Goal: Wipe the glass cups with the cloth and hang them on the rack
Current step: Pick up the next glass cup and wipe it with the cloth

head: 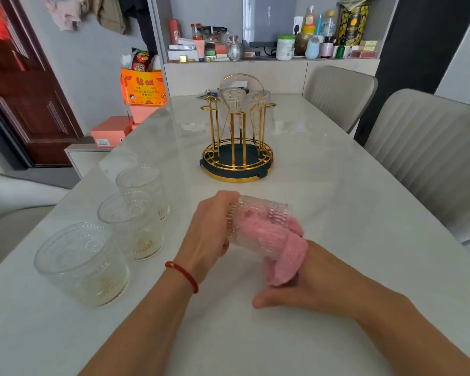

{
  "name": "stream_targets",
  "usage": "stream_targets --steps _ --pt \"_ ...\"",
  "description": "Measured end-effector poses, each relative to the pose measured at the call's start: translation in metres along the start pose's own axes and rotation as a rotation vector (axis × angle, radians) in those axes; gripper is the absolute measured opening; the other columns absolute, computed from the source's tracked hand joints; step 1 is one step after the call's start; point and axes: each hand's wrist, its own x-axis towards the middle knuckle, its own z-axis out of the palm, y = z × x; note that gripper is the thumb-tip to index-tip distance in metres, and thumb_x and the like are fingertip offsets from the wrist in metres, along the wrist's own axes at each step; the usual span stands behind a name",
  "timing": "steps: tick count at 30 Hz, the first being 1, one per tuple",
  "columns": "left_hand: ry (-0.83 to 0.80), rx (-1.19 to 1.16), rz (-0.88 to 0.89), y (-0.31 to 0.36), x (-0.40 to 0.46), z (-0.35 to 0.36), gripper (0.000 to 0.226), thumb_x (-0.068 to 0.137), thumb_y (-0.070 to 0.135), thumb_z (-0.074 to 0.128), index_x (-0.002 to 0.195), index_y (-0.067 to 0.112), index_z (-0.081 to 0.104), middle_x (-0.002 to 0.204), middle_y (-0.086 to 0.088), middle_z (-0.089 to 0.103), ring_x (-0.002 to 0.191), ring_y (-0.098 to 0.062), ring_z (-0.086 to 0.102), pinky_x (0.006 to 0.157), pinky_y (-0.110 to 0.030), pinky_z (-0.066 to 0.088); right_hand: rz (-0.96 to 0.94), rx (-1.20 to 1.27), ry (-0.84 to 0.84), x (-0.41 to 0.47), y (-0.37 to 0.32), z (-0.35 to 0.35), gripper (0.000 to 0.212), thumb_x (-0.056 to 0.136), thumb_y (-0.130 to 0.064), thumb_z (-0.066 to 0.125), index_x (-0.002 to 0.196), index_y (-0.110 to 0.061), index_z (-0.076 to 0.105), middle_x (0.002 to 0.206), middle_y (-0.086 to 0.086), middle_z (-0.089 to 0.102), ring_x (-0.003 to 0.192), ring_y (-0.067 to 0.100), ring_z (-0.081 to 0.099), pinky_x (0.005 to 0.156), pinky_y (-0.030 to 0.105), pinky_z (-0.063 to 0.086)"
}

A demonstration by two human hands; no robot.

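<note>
Low in the frame our two forearms reach in over the pale tabletop (323,185). Our right hand (291,280), lower right of centre, is mostly hidden under the pink cloth (277,245); its thumb lies along the tabletop and the other fingers run up into the cloth, so we cannot tell how firmly they close on it. The cloth is pushed into the mouth of a ribbed glass cup (258,221) that lies on its side at the centre of the frame, mouth toward the lower right. Our left hand (209,229) grips the base end of that cup, fingers curled round it. A red string bracelet (183,275) circles the left wrist.

At lower left three more glass cups stand upright on the tabletop in a diagonal row: the nearest cup (82,264), the middle cup (132,226) just behind it, and the farthest cup (143,188) beyond that. The nearer two show yellowish residue at the bottom.

Above centre stands the gold wire rack (238,158) with a round dark base. Two glasses hang upside down on its posts, a rear glass (234,103) and a right glass (261,115).

Two grey chairs (423,158) stand along the right edge of the tabletop. At the top of the frame a shelf (272,59) is crowded with bottles and boxes, and at upper left is a dark red door (25,104).
</note>
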Motion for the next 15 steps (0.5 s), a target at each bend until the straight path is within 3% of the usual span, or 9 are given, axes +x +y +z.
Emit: stream_targets --steps 3,5,6,8,9,10,12,14,15 --pt "-0.032 0.010 -0.003 0.002 -0.001 0.000 0.033 0.099 0.039 0.042 0.073 0.020 0.041 0.056 0.005 0.034 0.045 -0.010 0.028 0.049 -0.022 0.025 0.015 -0.019 0.023 0.007 -0.005 0.007 0.061 0.078 -0.040 0.085 0.070 -0.083 0.042 0.078 -0.060 0.044 0.080 -0.027 0.048 0.067 0.000 0.037" --pt "-0.049 0.016 -0.006 0.001 -0.003 0.003 0.038 0.100 0.041 0.041 0.069 0.021 0.037 0.052 0.007 0.031 0.042 -0.008 0.028 0.047 -0.022 0.024 0.011 0.053 0.044 0.005 -0.005 0.007 0.054 0.082 -0.030 0.083 0.075 -0.074 0.052 0.079 -0.059 0.047 0.077 -0.028 0.051 0.066 -0.004 0.036" --pt "-0.054 0.012 -0.013 0.001 -0.004 0.004 0.039 0.101 0.042 0.041 0.068 0.021 0.035 0.052 0.007 0.030 0.041 -0.008 0.028 0.046 -0.021 0.025 -0.007 0.101 0.060 0.005 -0.007 0.008 0.047 0.084 -0.029 0.081 0.090 -0.067 0.055 0.086 -0.057 0.052 0.073 -0.025 0.056 0.067 -0.005 0.037" --pt "-0.044 -0.003 -0.028 0.000 -0.007 0.007 0.040 0.102 0.044 0.042 0.070 0.020 0.034 0.054 0.007 0.030 0.043 -0.008 0.030 0.045 -0.022 0.027 -0.016 0.219 0.035 0.006 -0.008 0.010 0.033 0.092 -0.037 0.070 0.120 -0.050 0.058 0.103 -0.028 0.071 0.054 -0.002 0.065 0.064 -0.002 0.042" --pt "-0.032 -0.012 -0.036 0.001 -0.008 0.008 0.039 0.102 0.045 0.043 0.072 0.020 0.035 0.057 0.006 0.030 0.045 -0.008 0.031 0.045 -0.022 0.028 -0.011 0.269 0.018 0.007 -0.008 0.011 0.033 0.094 -0.042 0.061 0.127 -0.039 0.059 0.094 -0.005 0.077 0.044 0.007 0.061 0.060 0.002 0.043" --pt "-0.020 -0.028 -0.037 0.001 -0.008 0.009 0.039 0.102 0.045 0.044 0.073 0.020 0.036 0.059 0.005 0.031 0.046 -0.008 0.032 0.045 -0.022 0.028 0.000 0.316 0.014 0.006 -0.008 0.010 0.036 0.095 -0.046 0.052 0.127 -0.032 0.061 0.073 0.004 0.074 0.038 0.008 0.057 0.055 0.004 0.043" --pt "-0.007 -0.020 0.003 -0.002 -0.008 0.010 0.040 0.102 0.044 0.044 0.070 0.021 0.037 0.059 0.005 0.031 0.049 -0.010 0.034 0.047 -0.025 0.029 0.074 0.418 0.025 0.003 -0.009 0.008 0.047 0.091 -0.060 0.035 0.093 -0.031 0.072 0.045 -0.003 0.058 0.036 0.003 0.049 0.048 0.008 0.040" --pt "0.008 0.036 0.072 -0.005 -0.005 0.009 0.045 0.102 0.044 0.045 0.061 0.027 0.037 0.055 0.009 0.033 0.055 -0.014 0.035 0.053 -0.030 0.030 0.202 0.490 0.009 0.000 -0.013 0.008 0.074 0.086 -0.069 0.020 0.051 -0.021 0.064 0.043 -0.001 0.056 0.041 0.002 0.048 0.049 0.009 0.037" --pt "0.015 0.059 0.098 -0.006 -0.004 0.008 0.049 0.101 0.046 0.045 0.056 0.028 0.037 0.052 0.011 0.033 0.057 -0.016 0.035 0.057 -0.034 0.030 0.264 0.527 0.009 -0.001 -0.015 0.008 0.084 0.085 -0.069 0.016 0.045 -0.009 0.059 0.046 0.008 0.055 0.044 0.007 0.048 0.051 0.012 0.036"
